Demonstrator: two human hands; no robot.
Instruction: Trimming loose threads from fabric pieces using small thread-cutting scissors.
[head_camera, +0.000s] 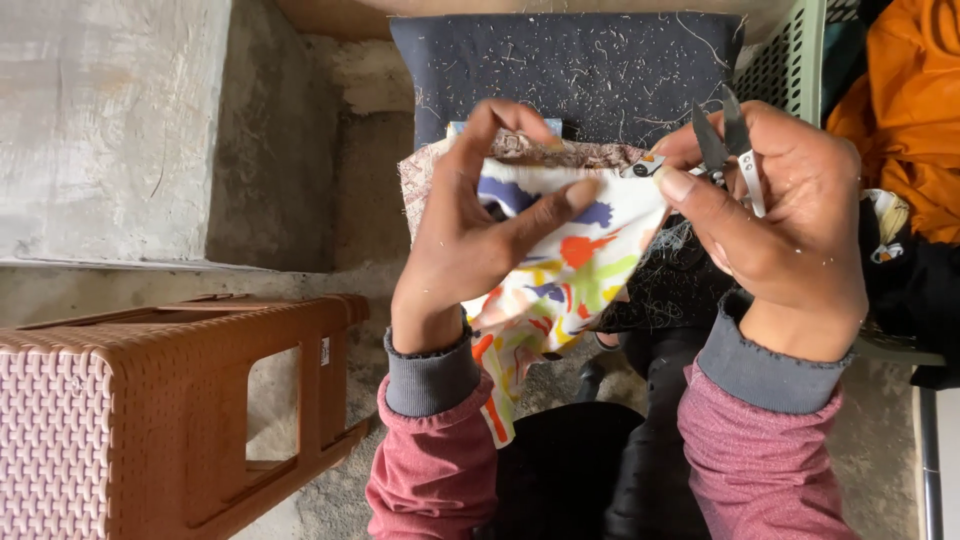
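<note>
My left hand (478, 225) pinches a white cloth (560, 275) printed with blue, orange, red and green shapes, holding its top edge up. My right hand (785, 215) grips small thread snips (722, 140) with dark blades pointing up, thumb pressed at the cloth's upper right corner. A patterned brown fabric edge (560, 152) shows behind the cloth. Both wrists wear pink sleeves with grey cuffs.
A dark cushion (600, 70) flecked with thread bits lies ahead. A brown woven-look plastic stool (150, 400) stands at lower left. A pale green plastic crate (790, 60) and orange cloth (910, 110) sit at right. Concrete wall and floor at left.
</note>
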